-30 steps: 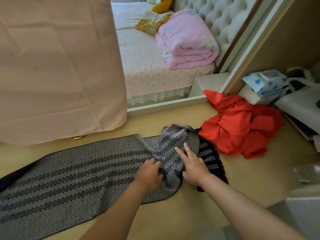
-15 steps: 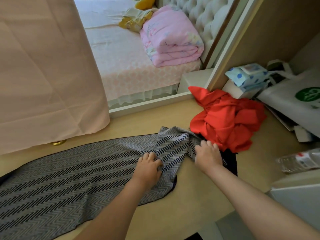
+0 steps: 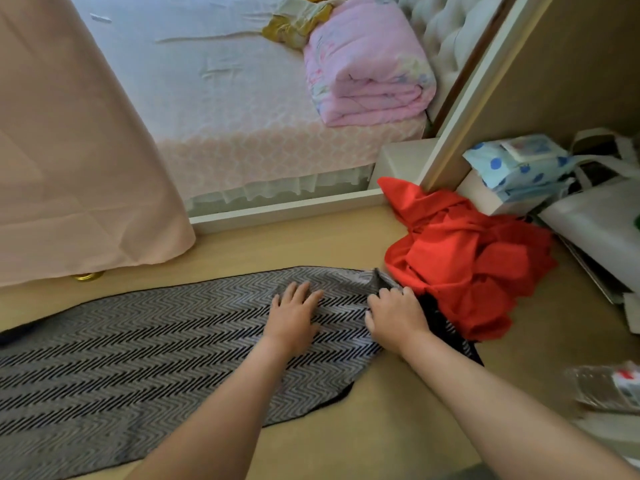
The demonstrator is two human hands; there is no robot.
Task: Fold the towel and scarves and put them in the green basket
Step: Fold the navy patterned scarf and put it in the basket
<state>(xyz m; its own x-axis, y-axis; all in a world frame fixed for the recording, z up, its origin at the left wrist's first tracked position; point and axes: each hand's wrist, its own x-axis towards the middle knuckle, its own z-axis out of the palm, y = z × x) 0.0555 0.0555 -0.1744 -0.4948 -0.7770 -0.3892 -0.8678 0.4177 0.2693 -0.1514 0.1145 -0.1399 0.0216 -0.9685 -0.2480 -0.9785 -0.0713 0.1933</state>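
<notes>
I am observing the grey herringbone scarf (image 3: 138,358) lying lengthwise on the wooden floor (image 3: 311,244). It is running from the left edge of view to the red cloth (image 3: 467,265), which is sitting crumpled against the scarf's right end and overlapping its dark tip. Both bare forearms are reaching forward from the bottom of view.

The left hand (image 3: 294,315) is lying palm down on the scarf, fingers straight and spread, pressing the fabric flat and grasping nothing. The right hand (image 3: 394,315) is sitting just beside it at the scarf's right end, knuckles up, fingers curling into a raised fold of the scarf and clenching it.

Against half a second ago, the left hand is no longer bunched on the cloth, and the humped folds between the hands are lying smoother. The right hand is remaining at the same end.
</notes>
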